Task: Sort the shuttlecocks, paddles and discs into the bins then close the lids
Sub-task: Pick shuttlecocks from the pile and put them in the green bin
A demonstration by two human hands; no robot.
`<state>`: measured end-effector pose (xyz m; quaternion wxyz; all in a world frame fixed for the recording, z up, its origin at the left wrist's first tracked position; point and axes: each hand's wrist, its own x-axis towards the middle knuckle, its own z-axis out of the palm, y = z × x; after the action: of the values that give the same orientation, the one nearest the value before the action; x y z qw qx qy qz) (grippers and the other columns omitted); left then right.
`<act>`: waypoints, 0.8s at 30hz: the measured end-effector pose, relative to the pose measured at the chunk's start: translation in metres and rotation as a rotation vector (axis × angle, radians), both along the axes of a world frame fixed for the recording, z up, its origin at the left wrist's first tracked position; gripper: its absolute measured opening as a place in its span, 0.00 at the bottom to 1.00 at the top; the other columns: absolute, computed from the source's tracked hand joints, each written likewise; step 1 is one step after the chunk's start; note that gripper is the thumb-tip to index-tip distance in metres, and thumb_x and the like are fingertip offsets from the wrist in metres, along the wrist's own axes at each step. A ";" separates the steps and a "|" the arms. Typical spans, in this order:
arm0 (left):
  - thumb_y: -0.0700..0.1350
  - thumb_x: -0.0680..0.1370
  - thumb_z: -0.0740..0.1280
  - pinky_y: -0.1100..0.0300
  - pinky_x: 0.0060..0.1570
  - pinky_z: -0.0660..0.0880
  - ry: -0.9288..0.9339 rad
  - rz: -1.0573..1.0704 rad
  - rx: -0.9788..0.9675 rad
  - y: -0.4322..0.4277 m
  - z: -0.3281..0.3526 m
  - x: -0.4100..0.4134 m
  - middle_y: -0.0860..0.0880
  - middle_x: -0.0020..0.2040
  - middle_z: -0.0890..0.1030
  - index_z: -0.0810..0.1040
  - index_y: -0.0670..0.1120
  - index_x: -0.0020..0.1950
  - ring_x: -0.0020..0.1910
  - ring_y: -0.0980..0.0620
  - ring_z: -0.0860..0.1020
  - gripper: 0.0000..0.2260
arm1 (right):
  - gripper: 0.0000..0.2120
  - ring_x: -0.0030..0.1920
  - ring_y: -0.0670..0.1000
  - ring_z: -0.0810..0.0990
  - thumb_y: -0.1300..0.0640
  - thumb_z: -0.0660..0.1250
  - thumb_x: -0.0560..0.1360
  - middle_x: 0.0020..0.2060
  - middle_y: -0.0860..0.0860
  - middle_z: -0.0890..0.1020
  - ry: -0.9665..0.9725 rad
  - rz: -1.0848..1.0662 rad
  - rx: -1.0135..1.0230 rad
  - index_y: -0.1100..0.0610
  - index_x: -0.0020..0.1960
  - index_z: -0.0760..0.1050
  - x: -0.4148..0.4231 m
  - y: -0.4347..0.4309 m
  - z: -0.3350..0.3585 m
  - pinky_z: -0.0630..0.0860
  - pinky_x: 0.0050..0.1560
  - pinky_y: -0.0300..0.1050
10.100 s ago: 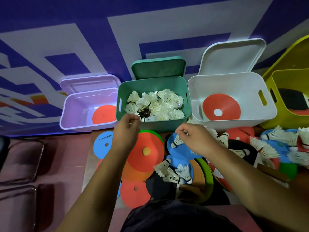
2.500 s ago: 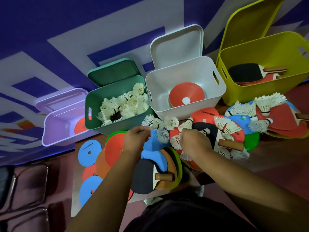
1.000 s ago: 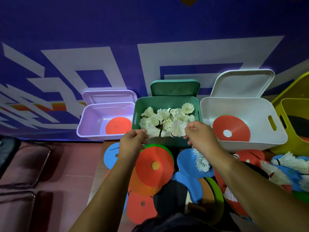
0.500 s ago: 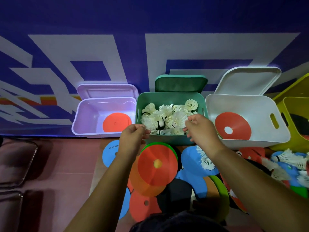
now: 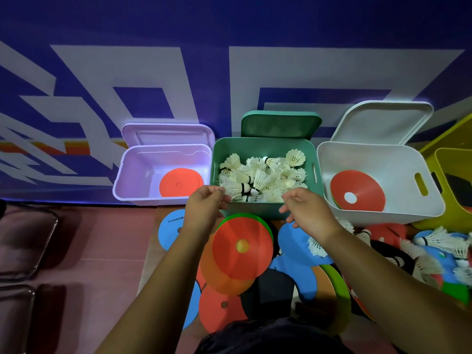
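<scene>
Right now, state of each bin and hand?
lilac bin: lid up, orange disc inside
green bin: lid up, heaped with shuttlecocks
white bin: lid up, red disc inside
yellow bin: open, mostly out of frame
left hand: at green bin's rim, grip unclear
right hand: fingers relaxed, empty

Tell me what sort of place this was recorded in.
Probably an indoor sports or recreation hall. The blue wall carries large white painted graphics, and the gear is for racket sports: shuttlecocks fill a green bin, with table tennis paddles and flat discs heaped in front.
</scene>
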<state>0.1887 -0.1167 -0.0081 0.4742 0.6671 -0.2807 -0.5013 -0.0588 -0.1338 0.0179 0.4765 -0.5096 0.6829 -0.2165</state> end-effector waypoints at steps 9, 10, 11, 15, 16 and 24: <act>0.42 0.82 0.68 0.61 0.31 0.72 -0.032 -0.007 -0.028 -0.008 0.007 -0.012 0.44 0.43 0.87 0.81 0.41 0.51 0.34 0.53 0.78 0.05 | 0.09 0.35 0.46 0.82 0.55 0.62 0.84 0.42 0.48 0.88 -0.054 -0.002 -0.017 0.48 0.55 0.81 -0.022 0.021 0.010 0.83 0.42 0.48; 0.42 0.82 0.69 0.62 0.31 0.73 -0.039 -0.011 -0.033 -0.009 0.008 -0.013 0.45 0.43 0.86 0.81 0.41 0.51 0.34 0.53 0.78 0.05 | 0.10 0.35 0.46 0.82 0.55 0.62 0.84 0.42 0.47 0.87 -0.062 -0.006 -0.022 0.48 0.55 0.82 -0.024 0.022 0.010 0.82 0.42 0.48; 0.42 0.82 0.69 0.62 0.31 0.73 -0.052 -0.021 -0.040 -0.011 0.010 -0.014 0.45 0.42 0.86 0.82 0.41 0.51 0.34 0.53 0.78 0.05 | 0.10 0.35 0.46 0.82 0.55 0.62 0.84 0.41 0.47 0.87 -0.067 -0.009 -0.025 0.47 0.55 0.82 -0.026 0.024 0.012 0.82 0.42 0.47; 0.42 0.82 0.69 0.63 0.33 0.76 -0.137 -0.141 -0.077 -0.020 0.019 -0.027 0.46 0.43 0.88 0.83 0.41 0.51 0.33 0.54 0.79 0.05 | 0.10 0.34 0.44 0.82 0.55 0.62 0.85 0.42 0.47 0.87 -0.082 -0.019 -0.034 0.47 0.55 0.82 -0.032 0.031 0.013 0.82 0.41 0.47; 0.43 0.82 0.69 0.63 0.35 0.76 -0.166 -0.185 -0.083 -0.023 0.021 -0.034 0.47 0.43 0.88 0.83 0.42 0.51 0.34 0.54 0.81 0.06 | 0.10 0.34 0.44 0.82 0.55 0.62 0.84 0.42 0.47 0.87 -0.081 -0.019 -0.033 0.47 0.55 0.82 -0.033 0.032 0.014 0.82 0.42 0.47; 0.44 0.83 0.65 0.60 0.38 0.76 -0.385 -0.430 -0.040 -0.008 0.003 -0.083 0.52 0.42 0.87 0.82 0.50 0.51 0.39 0.53 0.84 0.06 | 0.10 0.34 0.46 0.81 0.56 0.62 0.84 0.41 0.47 0.88 -0.070 -0.032 -0.028 0.48 0.53 0.81 -0.057 0.048 0.012 0.80 0.40 0.48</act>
<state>0.1062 -0.1251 -0.0049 0.3083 0.6656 -0.5104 -0.4488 -0.1153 -0.0862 0.0303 0.4894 -0.4974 0.6708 -0.2510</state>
